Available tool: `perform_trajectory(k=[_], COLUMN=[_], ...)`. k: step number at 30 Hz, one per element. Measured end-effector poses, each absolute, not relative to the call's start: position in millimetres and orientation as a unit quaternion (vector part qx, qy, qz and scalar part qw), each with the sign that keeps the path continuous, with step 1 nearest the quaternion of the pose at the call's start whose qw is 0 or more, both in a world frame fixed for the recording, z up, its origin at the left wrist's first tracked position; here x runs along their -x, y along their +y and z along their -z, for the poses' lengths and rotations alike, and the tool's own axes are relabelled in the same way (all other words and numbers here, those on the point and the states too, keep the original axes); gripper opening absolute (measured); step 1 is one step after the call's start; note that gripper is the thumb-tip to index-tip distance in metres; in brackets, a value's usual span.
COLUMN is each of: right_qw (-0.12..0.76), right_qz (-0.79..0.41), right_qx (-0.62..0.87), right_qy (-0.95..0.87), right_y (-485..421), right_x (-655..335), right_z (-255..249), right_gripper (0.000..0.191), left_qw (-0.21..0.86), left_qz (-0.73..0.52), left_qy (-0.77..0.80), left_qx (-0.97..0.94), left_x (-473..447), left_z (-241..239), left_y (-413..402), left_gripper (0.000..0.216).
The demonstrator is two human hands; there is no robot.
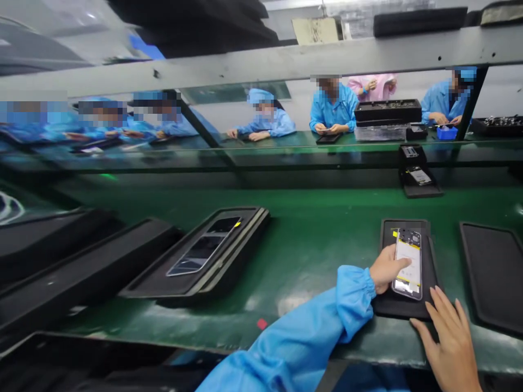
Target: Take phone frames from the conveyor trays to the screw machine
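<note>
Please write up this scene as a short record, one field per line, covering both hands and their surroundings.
Left hand: holds a phone with its insides showing
Right hand: open, near the right edge of a black tray; contact unclear
Under held phone: the black tray
Left on bench: stacked trays bearing another phone
Right on bench: a further tray
Background: co-workers in blue, one in pink

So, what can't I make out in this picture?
In the head view:
Phone: underside turned away from the camera.
Left hand: fingertips hidden behind the phone.
White panel on the phone: print too small to read.
Right hand: forearm cut off by the bottom edge.
Co-workers at far left: blurred.
</note>
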State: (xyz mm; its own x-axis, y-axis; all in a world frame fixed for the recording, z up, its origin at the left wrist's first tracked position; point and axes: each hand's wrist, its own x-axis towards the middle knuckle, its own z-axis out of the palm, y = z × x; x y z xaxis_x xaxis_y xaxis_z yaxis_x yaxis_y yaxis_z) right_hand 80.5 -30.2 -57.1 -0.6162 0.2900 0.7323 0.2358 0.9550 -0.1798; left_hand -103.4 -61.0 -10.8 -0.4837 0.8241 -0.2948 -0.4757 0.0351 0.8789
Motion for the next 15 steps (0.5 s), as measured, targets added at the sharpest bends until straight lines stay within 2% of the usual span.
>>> perform_trajectory(k=[3, 7, 8, 11, 13, 15], right_qw=[0.444, 0.408, 0.398, 0.402, 0.42, 0.433], right_qz=[-0.054, -0.09, -0.1, -0.111, -0.088, -0.043], right_qx=[0.163, 0.198, 0.207, 0.218, 0.215, 0.193], right_qy=[-0.88, -0.887, -0.888, -0.882, -0.878, -0.879], right_y=[-33, -38, -38, -33, -24, -14], right_x=[-68, -42, -36, -27, -26, -28], right_z=[54, 55, 58, 69, 77, 84], right_gripper=[0.043, 0.067, 0.068, 0.054, 0.06, 0.068], left_qw=[0.485, 0.513, 0.53, 0.572, 0.528, 0.427], left_qz=[-0.678, -0.663, -0.65, -0.573, -0.482, -0.405], left_qy=[0.526, 0.518, 0.516, 0.536, 0.615, 0.706], left_qx=[-0.167, -0.169, -0.172, -0.239, -0.332, -0.394], left_x=[99, 93, 93, 102, 119, 143], left_z=[6, -6, -10, -21, -27, -30], left_y=[-63, -71, -74, -80, -78, -67], left_gripper=[0.035, 0.034, 0.035, 0.038, 0.042, 0.054])
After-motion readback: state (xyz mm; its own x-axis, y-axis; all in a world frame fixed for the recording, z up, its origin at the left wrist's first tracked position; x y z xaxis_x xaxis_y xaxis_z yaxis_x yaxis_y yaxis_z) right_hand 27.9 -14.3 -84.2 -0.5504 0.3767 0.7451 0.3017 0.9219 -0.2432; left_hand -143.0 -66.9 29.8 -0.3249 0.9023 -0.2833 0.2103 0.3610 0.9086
